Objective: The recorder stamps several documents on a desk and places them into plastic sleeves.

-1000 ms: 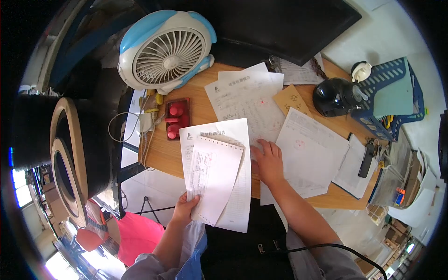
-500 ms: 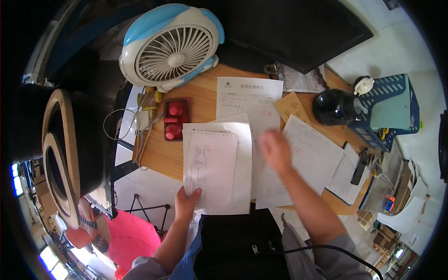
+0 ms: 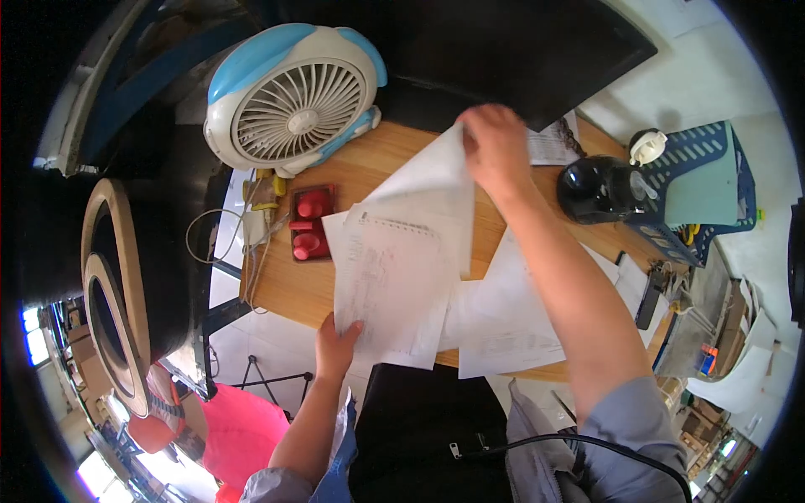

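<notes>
My left hand (image 3: 337,344) grips the lower left edge of a stack of papers (image 3: 390,289), thumb on top. The uppermost sheet is pinkish with a row of perforations along its top edge. My right hand (image 3: 496,159), a little blurred, reaches to the far side of the desk and pinches the upper corner of a white sheet (image 3: 432,180). That sheet slants up from behind the stack and bends. More written sheets (image 3: 511,323) lie on the desk, partly under my right forearm.
A blue-and-white fan (image 3: 302,117) stands at the far left beside a black monitor (image 3: 520,59). Near the fan is a box of red stampers (image 3: 311,222). To the right are a glossy black container (image 3: 594,191), a blue basket (image 3: 713,226) and a black-clipped clipboard (image 3: 650,300).
My right hand has moved away from me and taken the far sheet by its corner, lifting it toward the stack. The brown card is no longer visible. The left hand keeps its hold.
</notes>
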`<state>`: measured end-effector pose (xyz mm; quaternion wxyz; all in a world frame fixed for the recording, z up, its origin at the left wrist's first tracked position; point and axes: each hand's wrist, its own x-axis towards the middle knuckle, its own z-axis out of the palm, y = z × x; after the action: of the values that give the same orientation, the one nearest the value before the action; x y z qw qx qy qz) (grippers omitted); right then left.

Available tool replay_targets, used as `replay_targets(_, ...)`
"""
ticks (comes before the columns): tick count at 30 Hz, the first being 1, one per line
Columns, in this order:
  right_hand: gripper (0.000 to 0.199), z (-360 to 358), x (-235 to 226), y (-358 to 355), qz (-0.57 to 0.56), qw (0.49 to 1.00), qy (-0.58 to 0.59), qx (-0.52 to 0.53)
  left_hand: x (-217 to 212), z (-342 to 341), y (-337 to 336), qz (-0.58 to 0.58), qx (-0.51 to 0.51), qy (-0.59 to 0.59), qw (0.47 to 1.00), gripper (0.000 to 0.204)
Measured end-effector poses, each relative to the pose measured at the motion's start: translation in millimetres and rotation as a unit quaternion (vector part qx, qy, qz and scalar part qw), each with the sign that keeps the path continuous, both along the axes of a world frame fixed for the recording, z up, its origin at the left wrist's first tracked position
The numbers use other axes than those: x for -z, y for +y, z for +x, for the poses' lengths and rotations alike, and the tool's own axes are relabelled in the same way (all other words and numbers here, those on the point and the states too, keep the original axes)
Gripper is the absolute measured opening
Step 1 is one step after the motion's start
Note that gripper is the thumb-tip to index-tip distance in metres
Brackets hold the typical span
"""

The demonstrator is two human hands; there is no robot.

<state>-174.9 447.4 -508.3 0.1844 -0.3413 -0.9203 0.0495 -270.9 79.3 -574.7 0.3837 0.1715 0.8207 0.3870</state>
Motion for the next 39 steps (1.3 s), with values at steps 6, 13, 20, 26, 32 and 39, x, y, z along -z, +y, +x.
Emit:
replay_targets(6, 0.019, 102.2, -119.2, -4.2, -0.052, 0.944, 0.305, 0.116, 6.9, -24.0, 71.1, -0.022, 0.032, 0.091, 0.995, 0.044)
replay_targets(13, 0.027, 278.0, -134.4, -44.1, -0.364, 0.822, 0.286, 0.330, -44.1, -1.6, 138.0, 0.043, 0.099, 0.431, 0.896, 0.059)
replay_targets(20, 0.016, 288.7, -70.1, -99.3, -0.400, 0.896, -0.029, 0.190, -74.3, 71.6, 134.7, 0.137, 0.362, -0.263, 0.884, 0.080)
replay_targets(26, 0.021, 296.7, -27.1, -110.2, -0.537, 0.832, 0.101, 0.093, -52.5, 135.0, 120.0, 0.070, 0.456, -0.228, 0.857, 0.118)
replay_targets(32, 0.025, 254.5, -22.9, -108.7, -0.415, 0.880, -0.129, 0.189, -60.6, 211.4, 113.2, 0.088, 0.317, -0.228, 0.916, 0.125)
replay_targets(39, 0.047, 281.5, 28.0, -48.6, -0.260, 0.947, -0.039, 0.184, 12.6, 149.3, 97.7, 0.001, 0.077, -0.209, 0.975, 0.023)
